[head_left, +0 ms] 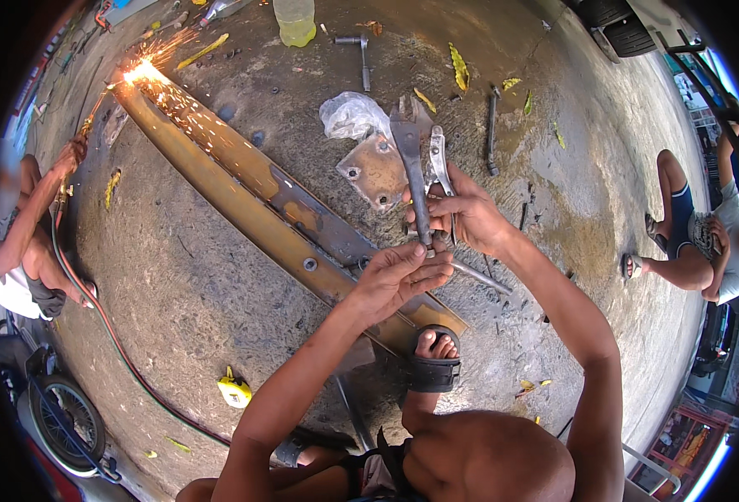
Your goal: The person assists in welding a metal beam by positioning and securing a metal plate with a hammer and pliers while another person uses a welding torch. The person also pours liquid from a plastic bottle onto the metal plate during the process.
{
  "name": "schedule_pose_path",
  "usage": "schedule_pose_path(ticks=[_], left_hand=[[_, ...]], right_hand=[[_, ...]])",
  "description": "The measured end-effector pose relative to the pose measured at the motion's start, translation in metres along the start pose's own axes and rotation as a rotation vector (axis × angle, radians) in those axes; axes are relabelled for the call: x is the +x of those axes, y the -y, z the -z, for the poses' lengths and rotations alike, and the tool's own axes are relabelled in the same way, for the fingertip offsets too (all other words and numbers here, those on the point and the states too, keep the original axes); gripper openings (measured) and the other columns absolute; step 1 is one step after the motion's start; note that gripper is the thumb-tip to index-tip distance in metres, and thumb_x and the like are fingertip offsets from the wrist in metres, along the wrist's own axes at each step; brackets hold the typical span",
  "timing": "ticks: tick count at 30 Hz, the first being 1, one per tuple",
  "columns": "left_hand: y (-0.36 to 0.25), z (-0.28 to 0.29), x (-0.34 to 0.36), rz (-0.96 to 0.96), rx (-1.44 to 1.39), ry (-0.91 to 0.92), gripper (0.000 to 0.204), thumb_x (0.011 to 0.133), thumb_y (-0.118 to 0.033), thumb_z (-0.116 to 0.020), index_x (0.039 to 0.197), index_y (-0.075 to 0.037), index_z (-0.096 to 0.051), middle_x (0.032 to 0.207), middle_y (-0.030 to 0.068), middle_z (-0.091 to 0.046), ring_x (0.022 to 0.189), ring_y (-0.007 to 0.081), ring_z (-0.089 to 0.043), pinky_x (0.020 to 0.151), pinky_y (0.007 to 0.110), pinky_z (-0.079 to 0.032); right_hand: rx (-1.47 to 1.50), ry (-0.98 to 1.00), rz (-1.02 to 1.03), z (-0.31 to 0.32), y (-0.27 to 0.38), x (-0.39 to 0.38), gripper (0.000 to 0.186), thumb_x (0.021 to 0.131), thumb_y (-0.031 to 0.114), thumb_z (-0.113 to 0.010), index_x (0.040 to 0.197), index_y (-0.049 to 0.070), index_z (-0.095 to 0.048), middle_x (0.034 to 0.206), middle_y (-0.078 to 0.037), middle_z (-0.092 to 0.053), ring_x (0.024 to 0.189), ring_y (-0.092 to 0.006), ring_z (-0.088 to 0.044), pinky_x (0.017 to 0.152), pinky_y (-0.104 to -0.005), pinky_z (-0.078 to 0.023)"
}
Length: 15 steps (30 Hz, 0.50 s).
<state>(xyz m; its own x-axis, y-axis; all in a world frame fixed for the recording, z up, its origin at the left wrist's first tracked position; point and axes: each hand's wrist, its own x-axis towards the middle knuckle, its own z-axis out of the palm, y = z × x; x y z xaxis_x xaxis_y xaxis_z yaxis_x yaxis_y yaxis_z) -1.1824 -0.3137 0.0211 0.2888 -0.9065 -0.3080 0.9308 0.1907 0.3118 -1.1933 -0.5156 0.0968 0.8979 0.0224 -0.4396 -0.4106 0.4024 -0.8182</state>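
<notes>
My right hand (468,216) grips a pair of long metal tools, a dark flat-jawed wrench (410,163) and a lighter steel one (439,159), pointing away from me. Just below, my left hand (399,276) pinches something small at the lower end of those tools; the piece itself is hidden by my fingers. Both hands hover above a long rusty steel beam (261,197) lying diagonally on the concrete. My sandalled foot (435,356) rests on the near end of the beam.
At the beam's far end a person (30,243) on the left cuts with a torch, throwing sparks (148,75); a hose (106,326) trails across the floor. A steel plate (374,171), plastic bag (351,115), bottle (294,21), yellow tape measure (235,391), and another seated person (704,243) are around.
</notes>
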Motion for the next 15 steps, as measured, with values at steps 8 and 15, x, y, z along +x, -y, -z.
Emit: schedule_pose_path(ticks=[8, 15], left_hand=[[-0.010, -0.005, -0.001, -0.108, 0.783, -0.349, 0.028, 0.098, -0.023, -0.074, 0.102, 0.004, -0.073, 0.099, 0.0092, -0.075, 0.079, 0.0138, -0.071, 0.067, 0.028, -0.059], [-0.020, 0.012, 0.012, -0.210, 0.403, -0.235, 0.068, 0.099, -0.056, -0.064, 0.137, 0.000, -0.056, 0.132, 0.0134, -0.065, 0.124, 0.0222, -0.061, 0.104, 0.039, -0.048]], right_hand=[[-0.088, -0.184, 0.083, -0.007, -0.032, -0.004, 0.066, 0.093, -0.012, -0.047, 0.152, 0.009, -0.027, 0.129, -0.018, -0.060, 0.107, -0.0267, -0.069, 0.083, -0.0377, -0.059], [-0.333, -0.154, 0.114, 0.000, -0.042, -0.027, 0.053, 0.090, -0.009, -0.055, 0.140, 0.000, -0.042, 0.112, -0.009, -0.062, 0.097, -0.0119, -0.060, 0.086, -0.0301, -0.050]])
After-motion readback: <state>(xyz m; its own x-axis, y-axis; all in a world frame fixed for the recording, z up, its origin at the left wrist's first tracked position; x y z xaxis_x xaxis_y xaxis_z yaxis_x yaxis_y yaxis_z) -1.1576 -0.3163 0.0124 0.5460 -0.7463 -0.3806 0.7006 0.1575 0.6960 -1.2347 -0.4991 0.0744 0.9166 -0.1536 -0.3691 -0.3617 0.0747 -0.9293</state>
